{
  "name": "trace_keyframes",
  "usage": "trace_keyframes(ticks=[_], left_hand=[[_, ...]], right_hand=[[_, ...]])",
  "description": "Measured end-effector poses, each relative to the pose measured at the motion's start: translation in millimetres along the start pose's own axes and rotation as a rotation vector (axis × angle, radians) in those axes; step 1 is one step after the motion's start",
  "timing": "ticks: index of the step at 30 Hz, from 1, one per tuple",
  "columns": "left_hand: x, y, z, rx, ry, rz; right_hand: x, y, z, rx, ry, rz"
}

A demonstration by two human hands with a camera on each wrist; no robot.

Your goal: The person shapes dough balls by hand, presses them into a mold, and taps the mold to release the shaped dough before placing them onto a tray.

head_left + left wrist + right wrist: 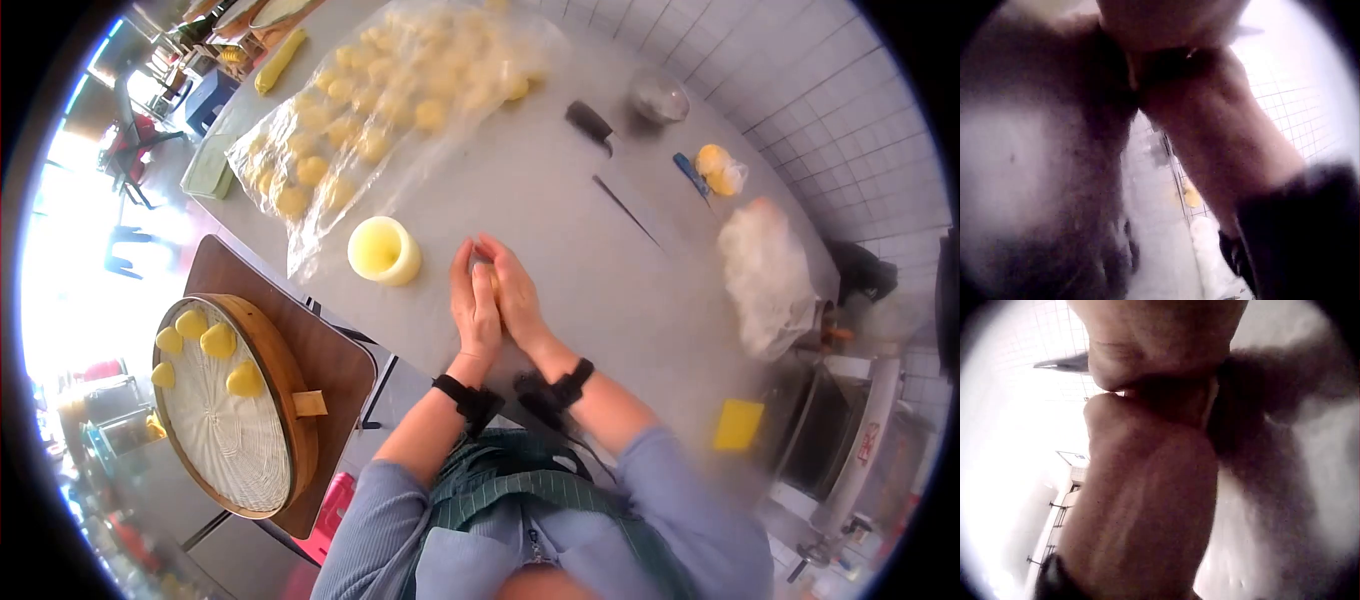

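My left hand [475,312] and right hand [517,305] are pressed together over the steel table, palms facing and fingers pointing away from me. Between them they cup a small yellowish dough piece [495,284], mostly hidden by the fingers. In the right wrist view the two hands meet, and a thin pale edge shows between them. The left wrist view is dark and shows the hands close up. Just left of the hands stands a pale yellow cup [384,251], its open top facing up. Farther back, many yellow dough balls [431,114] lie under a clear plastic sheet [385,190].
Left, a round wooden steamer [283,400] with several yellow dough pieces [218,340] sits on a brown board [335,375]. Toward the back right lie a black-handled knife [588,122], a thin dark stick [625,210], a metal bowl [658,97] and a white plastic bag [765,275].
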State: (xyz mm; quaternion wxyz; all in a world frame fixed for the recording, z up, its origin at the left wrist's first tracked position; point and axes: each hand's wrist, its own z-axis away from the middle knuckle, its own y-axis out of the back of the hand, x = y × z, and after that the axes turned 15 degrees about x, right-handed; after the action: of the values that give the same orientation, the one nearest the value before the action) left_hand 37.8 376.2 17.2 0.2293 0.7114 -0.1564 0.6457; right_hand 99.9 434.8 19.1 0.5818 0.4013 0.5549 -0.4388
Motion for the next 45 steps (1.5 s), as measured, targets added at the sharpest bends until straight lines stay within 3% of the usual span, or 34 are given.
trace_keyframes(ticks=[3, 4, 6, 7, 9, 10, 13, 15, 16, 18, 19, 20, 22, 23, 24, 26, 27, 28, 30, 32, 34, 36, 38, 39, 42, 45], left_hand=[[-2, 8, -9, 0.047, -0.015, 0.117], [-6, 7, -11, 0.063, -0.016, 0.159], [-16, 6, -8, 0.088, -0.002, 0.229], [-22, -5, -1, 0.106, 0.098, 0.311], [-16, -13, 3, 0.102, 0.035, 0.205], [-6, -16, 0, 0.093, -0.03, 0.106], [-6, -6, -11, 0.059, 0.008, 0.178], [-12, -4, -18, 0.117, -0.056, 0.285], [-15, -7, -16, 0.12, -0.061, 0.288], [-19, -11, 4, 0.12, 0.127, 0.312], [-10, -14, 8, 0.105, -0.096, 0.123], [-6, -14, 3, 0.102, -0.094, 0.12], [-1, -13, -8, 0.064, 0.054, 0.188], [-8, -8, -20, 0.124, 0.091, 0.274], [-9, -5, -22, 0.128, 0.082, 0.283], [-16, 5, -14, 0.231, 0.125, 0.433], [-14, -4, -3, 0.21, 0.182, 0.429], [-14, -5, 1, 0.214, 0.185, 0.419], [-12, -8, 1, 0.11, -0.038, 0.129], [-12, -3, -4, 0.124, 0.008, 0.188], [-14, 3, -23, 0.166, 0.071, 0.309], [-24, 8, -18, 0.18, 0.132, 0.439], [-32, -3, 5, 0.107, -0.018, 0.197], [-12, -3, 8, 0.106, -0.098, 0.176], [-18, 6, 9, 0.097, -0.04, 0.213], [-20, 13, -12, 0.112, -0.004, 0.28]], right_hand=[[-6, 15, -1, 0.037, -0.133, -0.171], [-7, 16, -13, 0.033, -0.124, -0.168], [-9, 14, -31, -0.016, 0.139, 0.023], [-10, 10, -29, -0.016, 0.132, 0.024], [-12, 0, -24, -0.215, 0.045, 0.029], [-8, 1, -18, -0.213, 0.038, 0.032], [2, 11, -5, -0.054, 0.098, 0.046], [6, 12, -13, 0.029, -0.022, -0.156], [6, 9, -21, 0.026, -0.017, -0.158], [7, 0, -28, -0.102, -0.041, -0.119], [-14, 1, -22, -0.184, 0.004, 0.058], [-12, 0, -19, -0.182, 0.0, 0.058], [-1, 3, -8, -0.065, 0.099, 0.009], [19, 8, -5, -0.041, -0.051, -0.178], [14, 10, -13, -0.047, -0.038, -0.178], [11, 12, -26, 0.016, 0.222, -0.003], [0, 0, -26, 0.0, 0.074, -0.13], [3, -3, -21, -0.003, 0.065, -0.134], [7, -4, -14, -0.118, 0.027, -0.023], [8, 3, 0, -0.068, 0.034, -0.022], [6, 7, -1, -0.029, -0.09, -0.24], [6, 4, -13, -0.008, -0.047, -0.188], [10, -9, -19, -0.123, -0.117, -0.192], [13, -9, -16, -0.121, -0.126, -0.192], [15, 4, -3, -0.103, 0.019, -0.094], [10, 10, -4, -0.028, -0.056, -0.202]])
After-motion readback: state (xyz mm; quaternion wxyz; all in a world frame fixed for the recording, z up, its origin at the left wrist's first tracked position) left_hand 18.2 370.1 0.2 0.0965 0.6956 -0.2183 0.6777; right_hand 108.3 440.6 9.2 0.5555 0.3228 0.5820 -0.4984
